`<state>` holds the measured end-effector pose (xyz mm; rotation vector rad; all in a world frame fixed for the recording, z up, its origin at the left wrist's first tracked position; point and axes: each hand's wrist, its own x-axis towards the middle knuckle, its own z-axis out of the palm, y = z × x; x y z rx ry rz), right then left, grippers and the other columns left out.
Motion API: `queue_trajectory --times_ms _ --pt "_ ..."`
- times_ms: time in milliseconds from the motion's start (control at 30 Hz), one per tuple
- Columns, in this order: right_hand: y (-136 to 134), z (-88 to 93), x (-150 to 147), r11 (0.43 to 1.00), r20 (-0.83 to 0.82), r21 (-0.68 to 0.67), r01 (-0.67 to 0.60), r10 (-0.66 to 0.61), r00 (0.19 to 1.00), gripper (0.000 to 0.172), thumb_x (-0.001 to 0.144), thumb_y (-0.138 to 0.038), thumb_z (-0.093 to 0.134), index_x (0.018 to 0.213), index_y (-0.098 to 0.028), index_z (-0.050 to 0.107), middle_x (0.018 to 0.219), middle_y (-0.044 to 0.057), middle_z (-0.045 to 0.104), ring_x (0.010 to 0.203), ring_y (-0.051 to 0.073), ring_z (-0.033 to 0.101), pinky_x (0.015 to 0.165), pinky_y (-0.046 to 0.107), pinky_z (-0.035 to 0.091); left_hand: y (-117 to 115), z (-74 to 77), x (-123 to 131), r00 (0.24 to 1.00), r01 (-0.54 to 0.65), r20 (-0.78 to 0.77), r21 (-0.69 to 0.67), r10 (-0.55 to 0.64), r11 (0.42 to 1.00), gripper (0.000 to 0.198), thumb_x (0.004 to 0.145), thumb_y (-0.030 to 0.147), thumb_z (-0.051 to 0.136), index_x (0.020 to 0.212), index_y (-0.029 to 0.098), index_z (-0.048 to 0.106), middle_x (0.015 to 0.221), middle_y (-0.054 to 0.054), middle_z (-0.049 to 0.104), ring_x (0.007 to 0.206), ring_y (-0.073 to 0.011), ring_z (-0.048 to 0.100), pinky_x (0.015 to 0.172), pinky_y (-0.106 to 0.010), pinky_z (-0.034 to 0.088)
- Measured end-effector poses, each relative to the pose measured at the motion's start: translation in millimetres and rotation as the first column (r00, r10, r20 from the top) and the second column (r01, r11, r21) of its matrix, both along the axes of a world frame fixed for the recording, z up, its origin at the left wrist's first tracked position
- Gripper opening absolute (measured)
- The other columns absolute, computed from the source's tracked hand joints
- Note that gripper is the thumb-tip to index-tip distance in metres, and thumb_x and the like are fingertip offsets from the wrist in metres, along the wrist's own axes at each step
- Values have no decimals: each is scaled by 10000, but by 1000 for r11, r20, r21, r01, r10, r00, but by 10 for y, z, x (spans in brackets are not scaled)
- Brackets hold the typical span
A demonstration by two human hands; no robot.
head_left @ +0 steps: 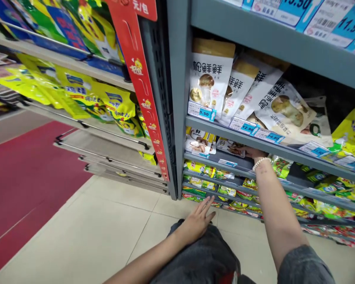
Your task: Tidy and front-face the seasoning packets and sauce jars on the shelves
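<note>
My right hand point(253, 152) reaches into the second shelf of the grey rack, a beaded bracelet point(260, 162) on its wrist. Its fingers close at the right end of a small white packet with a brown food picture point(231, 146); shadow and the shelf above partly cover them. Left of that packet stands a white and yellow packet with mushrooms on it point(197, 141). Low over my dark-clothed leg point(207, 252), my left hand point(197, 221) rests with its fingers stretched out, holding nothing.
White mushroom-print pouches point(208, 77) lean on the shelf above. A grey upright post point(177, 98) and a red hanging strip point(142, 79) separate this rack from a left one with yellow bags point(85, 92). Price tags line the shelf edges. Pale tiles point(115, 221) form the floor.
</note>
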<state>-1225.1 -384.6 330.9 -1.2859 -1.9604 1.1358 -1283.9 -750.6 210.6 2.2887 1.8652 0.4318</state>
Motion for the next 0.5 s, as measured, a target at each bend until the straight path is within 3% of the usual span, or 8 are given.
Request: queue_trajectory --times_ms 67,133,233,333,500 --pt "-12 19 39 986 -62 -164 -18 8 998 140 597 -134 752 695 -107 656 697 77 682 645 174 629 660 327 531 4 -2 -67 1000 -4 19 1 4 1000 558 808 76 548 1354 167 477 1589 -164 -52 1465 -351 36 1135 -533 273" --pt "-53 56 117 969 -142 -244 -22 -13 990 184 536 -119 779 666 -114 648 697 87 685 670 203 635 702 363 542 22 13 -131 999 -15 34 3 15 1000 580 801 55 534 1363 182 465 1591 -156 -56 1466 -347 30 1123 -544 288" --pt "-186 87 286 969 -311 -248 -7 -73 948 309 437 -147 819 696 -116 654 736 86 696 734 218 644 826 403 528 42 48 -234 999 -21 31 30 20 999 601 788 27 515 1364 186 457 1593 -147 -59 1468 -340 26 1116 -545 302" --pt "-382 74 392 977 -501 -205 54 -152 852 419 365 -216 840 725 -148 637 747 43 696 788 206 649 927 397 497 47 71 -347 999 -40 31 62 39 997 583 799 39 516 1361 186 459 1595 -143 -49 1467 -338 42 1119 -542 304" --pt "-674 70 80 972 -710 -217 92 -222 669 401 344 -261 831 646 -190 578 681 18 673 763 223 663 916 418 517 122 114 -483 990 -142 41 107 139 984 491 836 65 509 1312 186 511 1600 -122 6 1463 -329 80 1129 -522 308"
